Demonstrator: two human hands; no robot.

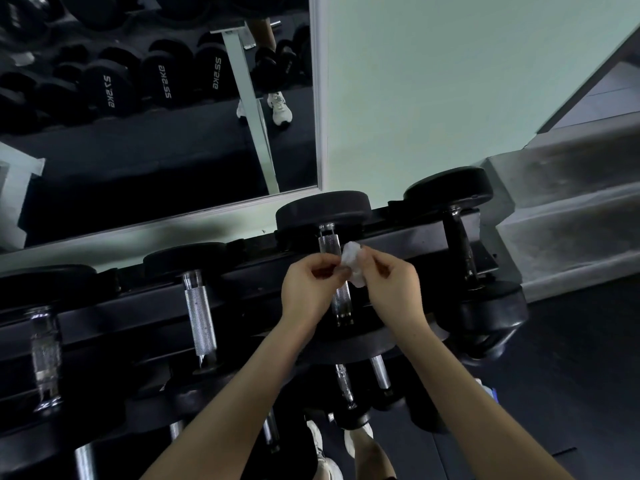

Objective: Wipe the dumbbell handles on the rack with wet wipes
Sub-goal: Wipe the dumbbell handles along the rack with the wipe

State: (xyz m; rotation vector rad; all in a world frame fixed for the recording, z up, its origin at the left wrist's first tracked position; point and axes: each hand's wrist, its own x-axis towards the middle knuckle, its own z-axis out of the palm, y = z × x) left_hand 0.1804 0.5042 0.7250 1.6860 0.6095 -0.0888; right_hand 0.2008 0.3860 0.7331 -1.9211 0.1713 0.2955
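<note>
The black rack (408,237) is carrying four dumbbells side by side across its upper rails. The leftmost dumbbell (45,355) is lying farthest toward the rack's left end, with the second dumbbell (200,320) next along, showing a knurled silver handle. The third dumbbell (323,209) is resting nearer the right end, and the dark-handled dumbbell (460,244) is sitting at the right end itself. More dumbbells (379,372) are lying on the tier below.

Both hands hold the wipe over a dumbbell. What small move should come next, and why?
Probably lower the wet wipe onto the knurled handle beneath it and wrap it round: the left hand and right hand pinch it, bunched, right over that handle.
</note>
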